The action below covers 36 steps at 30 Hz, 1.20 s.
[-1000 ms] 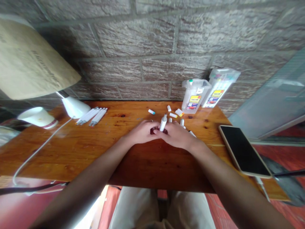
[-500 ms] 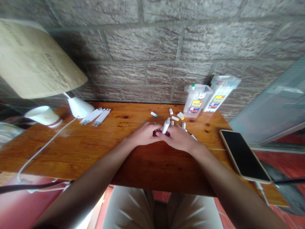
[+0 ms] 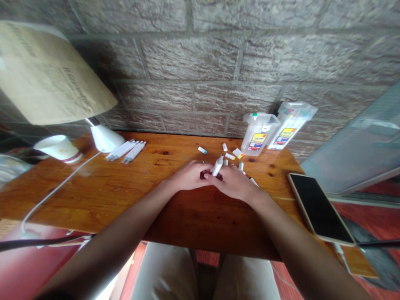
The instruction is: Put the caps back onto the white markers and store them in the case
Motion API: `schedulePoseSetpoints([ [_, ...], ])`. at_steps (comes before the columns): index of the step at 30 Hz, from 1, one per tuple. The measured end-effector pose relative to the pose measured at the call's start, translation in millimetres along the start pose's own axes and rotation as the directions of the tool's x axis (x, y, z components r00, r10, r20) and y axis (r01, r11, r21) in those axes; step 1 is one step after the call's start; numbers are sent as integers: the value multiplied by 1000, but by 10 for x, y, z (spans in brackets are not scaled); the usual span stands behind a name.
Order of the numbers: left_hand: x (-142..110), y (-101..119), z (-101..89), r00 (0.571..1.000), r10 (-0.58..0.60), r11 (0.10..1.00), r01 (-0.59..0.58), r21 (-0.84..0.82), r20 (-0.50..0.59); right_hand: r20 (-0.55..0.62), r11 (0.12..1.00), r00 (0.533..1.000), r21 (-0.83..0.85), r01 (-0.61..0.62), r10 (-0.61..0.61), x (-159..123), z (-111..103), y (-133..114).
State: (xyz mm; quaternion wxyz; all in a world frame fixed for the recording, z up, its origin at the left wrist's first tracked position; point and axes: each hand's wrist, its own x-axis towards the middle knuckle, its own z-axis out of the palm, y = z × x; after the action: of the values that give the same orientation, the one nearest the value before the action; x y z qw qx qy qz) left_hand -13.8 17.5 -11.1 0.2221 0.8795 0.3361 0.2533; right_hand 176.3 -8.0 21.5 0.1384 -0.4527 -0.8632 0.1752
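Over the middle of the table, my left hand (image 3: 193, 175) and my right hand (image 3: 234, 180) meet around a white marker (image 3: 218, 166). The marker tilts up, its dark uncapped tip pointing away from me. My right thumb and fingers close on its body. My left fingers curl against it from the other side, their tips partly hidden. Just beyond the hands lie several loose caps, including a white one with a blue end (image 3: 202, 150) and a yellow-ended one (image 3: 230, 156). Several uncapped white markers (image 3: 134, 152) lie side by side at the left.
Two clear plastic marker cases (image 3: 258, 135) stand at the back right, the farther one holding markers. A phone (image 3: 319, 208) with a cable lies at the right edge. On the left are a lamp (image 3: 104, 137), its cord, and a paper cup (image 3: 59, 149). A stone-block wall (image 3: 193, 62) rises behind.
The view has shifted slightly. Both hands keep the same hold around the marker, and the caps and other markers stay where they were.
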Motion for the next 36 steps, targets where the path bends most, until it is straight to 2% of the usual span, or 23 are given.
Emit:
schedulePoseSetpoints([
  [8,16,-17,1,1000,5,1000,-5,-2,19,20,999,1000,-41,-15,16,-4,-27,-29],
  [36,16,14,-25,1000,1,1000,0,-18,20,18,1000,1000,-17,-5,6,-6,-23,-54],
])
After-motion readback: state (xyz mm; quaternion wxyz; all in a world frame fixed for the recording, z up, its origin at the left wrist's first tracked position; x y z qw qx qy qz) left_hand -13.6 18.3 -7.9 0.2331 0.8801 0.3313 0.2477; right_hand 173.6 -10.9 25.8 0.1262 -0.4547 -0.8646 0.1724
